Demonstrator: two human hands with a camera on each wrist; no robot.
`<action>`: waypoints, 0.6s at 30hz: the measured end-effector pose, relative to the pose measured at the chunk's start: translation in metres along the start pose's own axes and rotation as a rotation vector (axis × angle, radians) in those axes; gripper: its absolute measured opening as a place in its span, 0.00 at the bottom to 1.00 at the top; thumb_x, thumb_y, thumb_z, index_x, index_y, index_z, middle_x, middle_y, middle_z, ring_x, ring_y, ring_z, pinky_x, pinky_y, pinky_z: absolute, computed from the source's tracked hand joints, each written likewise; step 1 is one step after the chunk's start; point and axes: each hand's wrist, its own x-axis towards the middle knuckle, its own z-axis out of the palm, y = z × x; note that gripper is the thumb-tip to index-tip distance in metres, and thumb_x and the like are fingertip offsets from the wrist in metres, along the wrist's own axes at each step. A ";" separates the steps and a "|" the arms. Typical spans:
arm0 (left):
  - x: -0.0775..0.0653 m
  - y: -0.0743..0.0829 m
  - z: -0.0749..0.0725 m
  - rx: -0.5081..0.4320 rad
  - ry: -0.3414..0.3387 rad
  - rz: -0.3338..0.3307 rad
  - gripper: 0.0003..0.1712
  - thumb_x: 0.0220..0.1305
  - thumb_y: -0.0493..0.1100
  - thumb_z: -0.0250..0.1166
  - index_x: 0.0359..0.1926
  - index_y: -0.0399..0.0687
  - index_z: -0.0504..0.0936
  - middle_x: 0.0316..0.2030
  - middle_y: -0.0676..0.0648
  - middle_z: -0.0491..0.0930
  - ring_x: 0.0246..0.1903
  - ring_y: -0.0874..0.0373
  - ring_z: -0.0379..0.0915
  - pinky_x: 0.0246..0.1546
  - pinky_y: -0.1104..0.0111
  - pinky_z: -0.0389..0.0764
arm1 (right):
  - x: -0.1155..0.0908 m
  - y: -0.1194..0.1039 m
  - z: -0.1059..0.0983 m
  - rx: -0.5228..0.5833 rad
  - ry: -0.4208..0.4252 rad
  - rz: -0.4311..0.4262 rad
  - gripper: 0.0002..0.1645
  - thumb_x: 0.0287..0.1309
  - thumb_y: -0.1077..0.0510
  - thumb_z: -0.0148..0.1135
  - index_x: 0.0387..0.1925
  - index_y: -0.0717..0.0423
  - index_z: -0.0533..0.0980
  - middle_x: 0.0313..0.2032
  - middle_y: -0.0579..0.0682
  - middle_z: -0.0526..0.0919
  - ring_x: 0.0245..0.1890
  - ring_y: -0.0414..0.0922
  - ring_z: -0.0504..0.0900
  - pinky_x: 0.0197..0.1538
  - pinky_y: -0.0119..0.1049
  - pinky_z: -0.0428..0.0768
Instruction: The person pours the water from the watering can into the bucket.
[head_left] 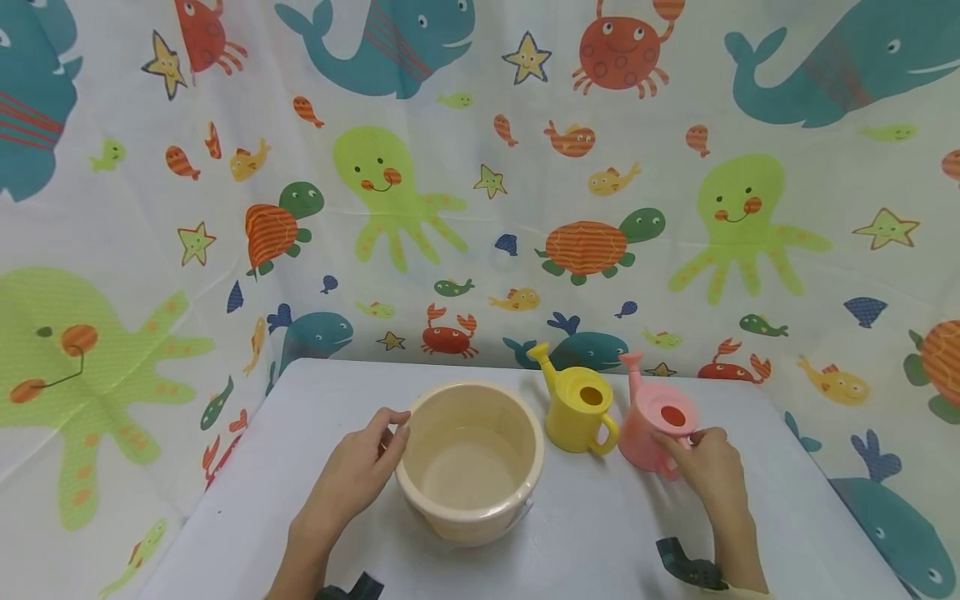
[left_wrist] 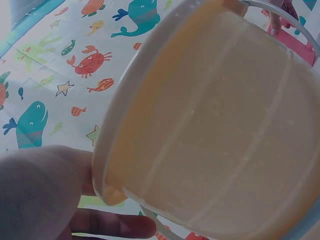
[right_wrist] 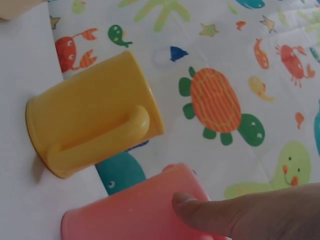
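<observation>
A cream bucket stands at the middle of the white table. My left hand is at its left rim and pinches it, one finger over the edge and another outside below it, as the left wrist view shows. A pink watering can stands to the right. My right hand grips the can's upper edge on the handle side. In the right wrist view the thumb lies on the pink wall; the other fingers are mostly hidden. Just left of the pink can is a yellow watering can.
Both cans' spouts point up and away, toward the back. A pale bail handle hangs on the bucket. Behind the table and along its sides hangs a white curtain printed with sea animals.
</observation>
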 end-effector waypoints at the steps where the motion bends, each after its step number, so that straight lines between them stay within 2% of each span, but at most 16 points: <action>1: 0.000 0.000 0.000 0.001 -0.001 -0.001 0.18 0.74 0.51 0.57 0.61 0.56 0.75 0.30 0.53 0.80 0.26 0.61 0.71 0.26 0.73 0.75 | 0.000 0.000 0.000 -0.005 -0.007 -0.002 0.52 0.55 0.32 0.67 0.55 0.74 0.63 0.43 0.69 0.77 0.36 0.53 0.77 0.34 0.36 0.82; 5: 0.000 0.000 0.000 0.000 -0.005 -0.005 0.18 0.74 0.52 0.57 0.61 0.56 0.75 0.30 0.53 0.80 0.27 0.61 0.71 0.26 0.73 0.76 | -0.001 0.002 -0.002 -0.033 -0.045 -0.025 0.46 0.58 0.34 0.65 0.52 0.73 0.65 0.37 0.64 0.78 0.32 0.50 0.76 0.32 0.33 0.78; 15: 0.001 0.000 -0.001 0.010 -0.016 -0.006 0.18 0.74 0.51 0.56 0.60 0.55 0.76 0.29 0.54 0.79 0.26 0.60 0.69 0.25 0.73 0.74 | 0.000 0.007 -0.004 -0.112 -0.109 -0.128 0.29 0.69 0.46 0.57 0.49 0.71 0.69 0.33 0.59 0.78 0.31 0.48 0.74 0.33 0.35 0.76; 18: 0.002 0.000 -0.001 0.011 -0.014 -0.001 0.17 0.74 0.51 0.56 0.60 0.56 0.76 0.29 0.54 0.79 0.26 0.61 0.69 0.25 0.72 0.73 | 0.001 0.008 -0.004 -0.124 -0.112 -0.163 0.27 0.70 0.48 0.55 0.50 0.72 0.68 0.33 0.59 0.78 0.32 0.48 0.74 0.34 0.37 0.77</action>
